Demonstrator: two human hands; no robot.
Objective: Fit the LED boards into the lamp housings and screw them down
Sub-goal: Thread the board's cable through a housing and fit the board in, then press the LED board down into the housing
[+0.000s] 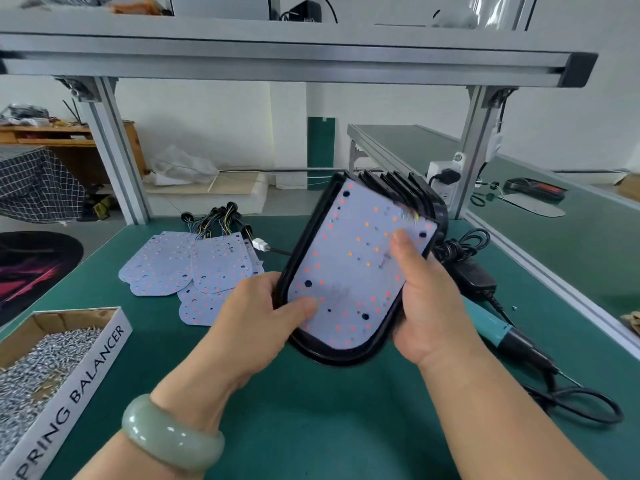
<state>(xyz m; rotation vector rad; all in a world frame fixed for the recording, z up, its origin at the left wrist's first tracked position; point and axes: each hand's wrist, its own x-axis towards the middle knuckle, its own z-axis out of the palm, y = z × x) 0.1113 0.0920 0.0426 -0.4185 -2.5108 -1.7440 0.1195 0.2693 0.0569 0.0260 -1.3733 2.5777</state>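
Black plastic frames the lamp housing (329, 356), held tilted above the green mat (311, 427) near the middle of the bench. A white LED board (353, 258) dotted with red and orange lies seated inside it. The left hand (256, 317) grips the housing's lower left rim, with its thumb (301, 306) pressing on the board. The right hand (426, 306) curls round the right rim — its thumb (403, 247) also on the board. Spare boards (194, 265) lie stacked on the mat to the left, beside a cardboard box (86, 368) of screws (38, 368). A teal screwdriver (498, 327) lies on the right.
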